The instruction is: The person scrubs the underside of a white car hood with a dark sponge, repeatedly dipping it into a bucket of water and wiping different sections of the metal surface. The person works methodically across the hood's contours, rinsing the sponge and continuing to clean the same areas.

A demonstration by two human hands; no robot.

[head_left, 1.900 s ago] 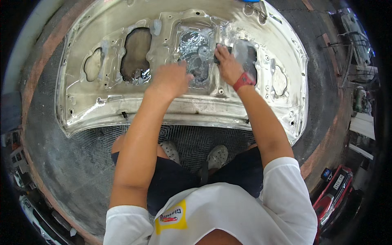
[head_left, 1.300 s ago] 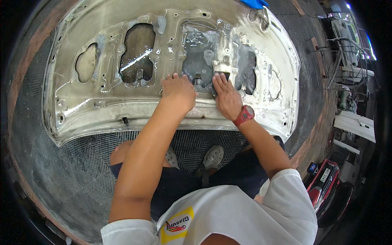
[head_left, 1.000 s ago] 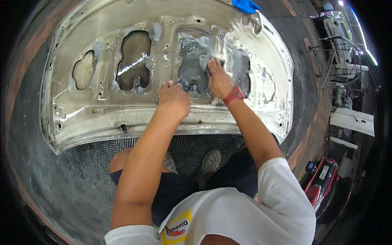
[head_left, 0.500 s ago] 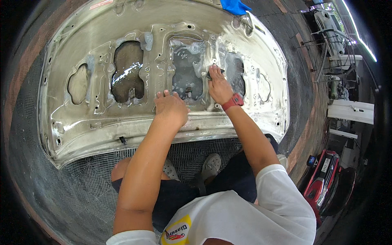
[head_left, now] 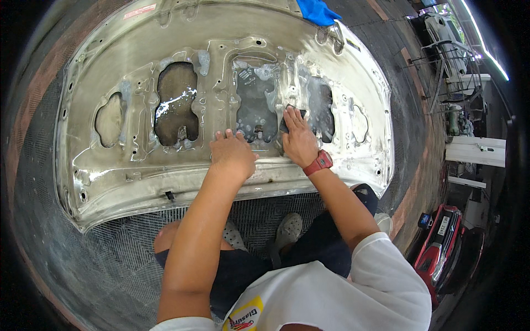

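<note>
A pale car hood [head_left: 251, 25] lies with its ribbed inner side up, wet and streaked with whitish suds around several cut-out openings. My right hand [head_left: 300, 144] presses a small dark sheet [head_left: 284, 124], which looks like sandpaper, onto the rib between the two right-hand openings. Its fingers point away from me and cover part of the sheet. My left hand [head_left: 233, 157] rests on the hood just below the middle openings, fingers spread and holding nothing. A red watch [head_left: 320, 163] is on my right wrist.
A blue cloth [head_left: 319, 12] lies over the hood's far edge. Beneath my feet is dark grid-patterned floor matting [head_left: 110, 265]. To the right stand a metal rack [head_left: 439, 71], a white panel [head_left: 475, 151] and a red vehicle part [head_left: 440, 237].
My right hand has slid nearer to me along the rib with the dark sheet under its fingers. My left hand has stayed at nearly the same spot. The view has shifted slightly.
</note>
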